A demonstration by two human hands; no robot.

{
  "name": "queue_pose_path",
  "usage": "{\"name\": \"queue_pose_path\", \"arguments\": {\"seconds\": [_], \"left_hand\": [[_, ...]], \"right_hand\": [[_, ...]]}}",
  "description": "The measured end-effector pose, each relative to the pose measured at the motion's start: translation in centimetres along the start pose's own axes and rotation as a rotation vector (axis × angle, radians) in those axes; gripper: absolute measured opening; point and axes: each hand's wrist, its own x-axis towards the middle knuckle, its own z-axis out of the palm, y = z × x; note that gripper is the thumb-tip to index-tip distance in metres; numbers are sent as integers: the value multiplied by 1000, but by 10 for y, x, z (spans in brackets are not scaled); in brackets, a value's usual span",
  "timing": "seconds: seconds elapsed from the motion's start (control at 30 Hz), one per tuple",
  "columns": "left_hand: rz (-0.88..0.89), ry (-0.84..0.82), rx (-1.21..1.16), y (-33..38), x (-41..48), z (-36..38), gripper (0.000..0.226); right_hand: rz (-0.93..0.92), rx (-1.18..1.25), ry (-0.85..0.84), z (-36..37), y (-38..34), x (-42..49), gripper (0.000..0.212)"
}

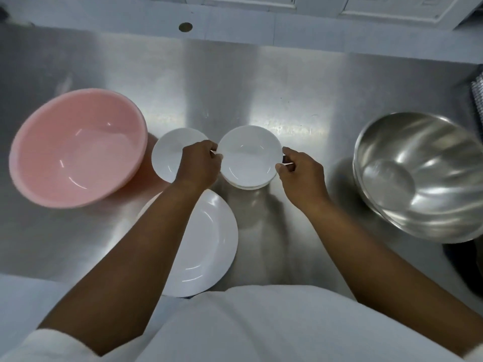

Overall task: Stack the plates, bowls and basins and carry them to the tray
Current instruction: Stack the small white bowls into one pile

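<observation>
Stack of small white bowls (249, 155) mid-table, mouths up, round, so no long axis to note. Left hand (200, 165) pinching the stack's left rim; right hand (300, 173) pinching its right rim, fingers curled. Single white bowl (170, 155) just beside the stack on the left, partly under the left hand. White plate (206, 246) flat at the near table edge, under the left forearm. Pink basin (78, 147) toward the left edge, steel basin (423, 176) toward the right edge, both mouth up on the steel table (261, 82).
</observation>
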Motion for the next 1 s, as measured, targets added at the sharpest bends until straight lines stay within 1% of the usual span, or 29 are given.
{"name": "queue_pose_path", "arguments": {"seconds": [0.07, 0.23, 0.3, 0.37, 0.47, 0.53, 0.6, 0.7, 0.8, 0.83, 0.9, 0.97, 1.0], "left_hand": [[-24, -12, -31, -2, -1, 2, 26], [-57, -26, -9, -9, -2, 10, 28], [-61, -17, -34, -9, -4, 8, 33], [-61, 32, -47, -10, -8, 4, 38], [-56, 155, -50, -25, -17, -9, 38], [-94, 203, -74, -43, -21, -17, 36], [-149, 243, -97, -62, -24, -23, 38], [-214, 297, -80, -84, -31, -27, 43], [-193, 320, 0, -93, -33, -29, 51], [-188, 307, 9, -95, -32, -30, 58], [-217, 225, -63, -95, -32, -31, 78], [-248, 112, -174, -96, -33, -29, 92], [-251, 84, -199, -97, -34, -28, 93]], "right_hand": [[-5, -44, -25, 4, 2, 5, 42], [-31, -123, -35, 10, 10, 12, 40], [-33, -134, -12, 11, 11, 14, 42], [-54, -126, 49, 12, 8, 14, 44], [-196, -141, 131, 15, -7, 19, 40], [-319, -151, 133, 20, -22, 28, 36], [-417, -180, 90, 30, -38, 39, 33], [-490, -247, -52, 50, -65, 55, 36], [-513, -444, -190, 74, -90, 70, 41], [-522, -535, -222, 82, -96, 75, 42], [-524, -689, -274, 96, -103, 81, 40], [-491, -736, -315, 106, -105, 84, 38], [-473, -729, -321, 109, -105, 85, 36]]}}
